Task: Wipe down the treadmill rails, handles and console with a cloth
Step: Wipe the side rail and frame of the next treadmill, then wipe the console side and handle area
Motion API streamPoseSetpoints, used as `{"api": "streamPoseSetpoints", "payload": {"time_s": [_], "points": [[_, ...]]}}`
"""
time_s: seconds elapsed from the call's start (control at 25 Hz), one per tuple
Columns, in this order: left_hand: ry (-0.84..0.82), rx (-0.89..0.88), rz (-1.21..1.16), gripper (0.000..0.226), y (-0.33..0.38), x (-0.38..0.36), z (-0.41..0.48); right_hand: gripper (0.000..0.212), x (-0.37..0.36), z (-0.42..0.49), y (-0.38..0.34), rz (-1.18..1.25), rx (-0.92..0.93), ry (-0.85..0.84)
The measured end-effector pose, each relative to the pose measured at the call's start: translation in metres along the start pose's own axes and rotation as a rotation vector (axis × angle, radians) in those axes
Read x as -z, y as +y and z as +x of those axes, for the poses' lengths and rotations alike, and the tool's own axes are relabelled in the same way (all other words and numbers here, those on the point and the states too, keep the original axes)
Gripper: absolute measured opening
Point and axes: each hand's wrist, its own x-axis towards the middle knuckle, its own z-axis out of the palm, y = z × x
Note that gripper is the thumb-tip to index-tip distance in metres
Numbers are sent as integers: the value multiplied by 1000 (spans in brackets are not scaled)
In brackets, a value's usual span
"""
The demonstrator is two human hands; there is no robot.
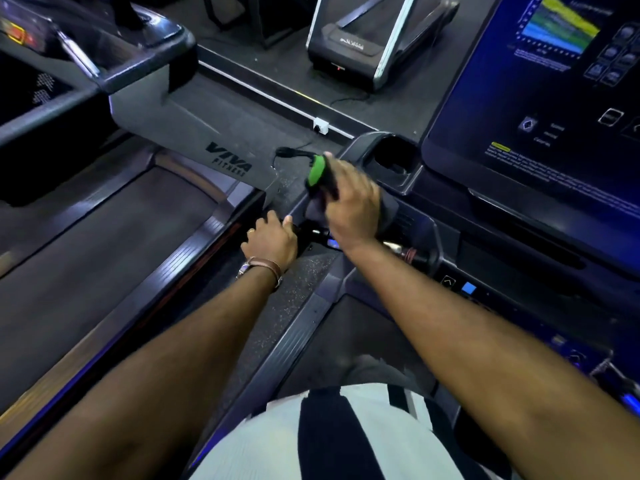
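Observation:
My right hand (353, 206) grips a dark cloth with a green edge (317, 172) and holds it against the treadmill's left handle, just below the cup holder (394, 157). Fingers of my left hand (272, 240) curl round the dark handle bar (304, 235) right beside the cloth. The console screen (540, 109) glows blue at the upper right. A strip of buttons (468, 288) sits under it. The left side rail (294, 344) runs down toward my body. The part of the handle under the cloth is hidden.
A neighbouring treadmill with a grey "VIVA FITNESS" motor cover (225, 161) and its belt (104, 244) lies on the left. Another machine's base (360, 46) stands at the back. A wall socket (320, 126) and a cable (291, 153) lie on the floor between them.

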Motion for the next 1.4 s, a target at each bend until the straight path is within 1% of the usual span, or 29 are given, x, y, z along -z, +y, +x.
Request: {"api": "streamPoseSetpoints", "payload": {"time_s": [0.04,0.08,0.12,0.16,0.2,0.28,0.36,0.44,0.52,0.56,0.64,0.72,0.76,0.8,0.88,0.92,0.96,1.04,1.08,1.12,1.16,1.24,1.28,1.32,1.36,1.4], "points": [[-8,26,-52,42,-1,0,6,57,-7,4,-7,-61,123,-45],[-7,55,-109,40,-1,0,10,58,-17,6,-12,-77,217,-215],[-6,80,-145,39,-1,1,12,55,-29,7,-15,-71,251,-418],[-6,75,-143,39,0,0,12,53,-40,6,-13,-51,226,-589],[-1,42,-103,38,0,-1,11,52,-49,6,-7,-20,175,-662],[19,-10,-22,37,2,-4,12,56,-65,18,12,-103,154,-614],[20,5,-6,41,3,-6,16,61,-71,45,36,-190,117,-577],[1,16,1,47,6,-6,25,62,-70,75,56,-230,38,-578],[-5,6,7,48,15,-6,37,64,-70,76,54,-244,39,-586],[-10,-1,-10,45,22,-6,43,63,-71,66,50,-213,96,-593],[-31,5,-52,38,37,-7,51,59,-68,38,48,-59,208,-594],[-41,36,-57,36,48,-7,54,56,-61,33,66,-2,264,-511],[-34,29,-50,37,51,-7,56,57,-55,39,81,-34,314,-457],[-22,2,-56,38,52,-7,59,60,-48,44,94,-102,362,-439],[13,-91,-111,32,57,-9,63,66,-33,48,115,-289,442,-554],[28,-150,-116,29,61,-11,65,60,-25,45,122,-368,506,-597],[43,-202,-96,28,65,-14,66,51,-18,39,132,-424,596,-593],[67,-225,-14,32,72,-21,67,47,2,32,149,-461,745,-602],[78,-220,33,35,73,-25,65,46,11,33,155,-467,743,-684],[100,-229,74,37,72,-29,64,46,14,38,156,-484,701,-782],[127,-245,112,38,71,-32,62,55,12,46,150,-516,615,-824],[162,-266,174,38,71,-34,62,75,-8,66,130,-495,357,-712],[169,-268,194,37,72,-34,61,79,-17,75,120,-463,199,-698],[169,-265,207,37,73,-33,61,80,-24,81,116,-460,115,-696],[166,-265,212,38,74,-32,60,80,-26,81,117,-482,97,-706],[160,-265,210,38,75,-32,60,79,-21,75,123,-516,128,-710]]}}
